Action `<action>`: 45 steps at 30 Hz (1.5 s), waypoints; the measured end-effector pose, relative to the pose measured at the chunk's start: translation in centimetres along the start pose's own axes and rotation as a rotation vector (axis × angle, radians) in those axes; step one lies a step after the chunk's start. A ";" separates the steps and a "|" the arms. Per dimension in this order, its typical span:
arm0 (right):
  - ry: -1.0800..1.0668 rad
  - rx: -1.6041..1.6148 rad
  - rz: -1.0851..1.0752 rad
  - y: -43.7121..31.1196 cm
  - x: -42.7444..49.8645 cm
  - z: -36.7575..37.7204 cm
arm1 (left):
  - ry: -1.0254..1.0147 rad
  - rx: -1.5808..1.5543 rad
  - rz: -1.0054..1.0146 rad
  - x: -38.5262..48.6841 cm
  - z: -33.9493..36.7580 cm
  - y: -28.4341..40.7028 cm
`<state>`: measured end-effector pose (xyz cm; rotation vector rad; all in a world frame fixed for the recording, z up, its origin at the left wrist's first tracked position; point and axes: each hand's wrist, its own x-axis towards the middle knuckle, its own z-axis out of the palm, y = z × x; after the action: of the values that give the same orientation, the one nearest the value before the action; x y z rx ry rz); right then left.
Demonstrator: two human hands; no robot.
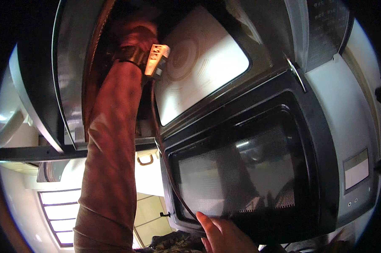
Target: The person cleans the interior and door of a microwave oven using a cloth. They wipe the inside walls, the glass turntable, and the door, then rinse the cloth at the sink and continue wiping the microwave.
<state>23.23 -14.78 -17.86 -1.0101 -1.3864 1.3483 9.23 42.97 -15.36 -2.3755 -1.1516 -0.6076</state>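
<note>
My left arm, in a long sleeve [111, 177], reaches up into a dark recess left of a pale ceramic plate. My left hand [138, 34] is in deep shadow and reddish light, so its fingers and anything in them cannot be made out. A strap [130, 55] circles the wrist. Beside it sits a small slotted device [157, 60], lit orange. From there a thin dark cord [170, 172] runs down to my right hand [223, 234], whose fingertips appear to hold it. This hand is in front of the lower edge of a black oven door with a mesh window [241, 167].
Above the door lies the pale ceramic plate [206, 91] with brownish ring stains. A metal arm [294, 72] stands at the door's upper right corner. Glossy dark panels [72, 63] flank my left arm. A barred window [59, 215] is at lower left, near tiles [152, 221].
</note>
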 end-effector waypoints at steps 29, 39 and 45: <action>0.013 -0.078 0.106 -2.6 0.7 3.6 | -0.471 0.377 0.290 -4.0 2.4 1.1; -0.055 -0.031 0.055 -2.8 -1.0 3.5 | -1.073 0.795 0.022 -7.7 -3.0 1.2; -0.041 -0.047 0.067 -2.9 -1.6 1.1 | -0.504 0.200 0.212 -3.6 -0.7 8.3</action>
<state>22.65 -16.80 -15.09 -1.0737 -1.4319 1.3982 13.77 35.68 -18.30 -2.4944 -1.0648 0.1841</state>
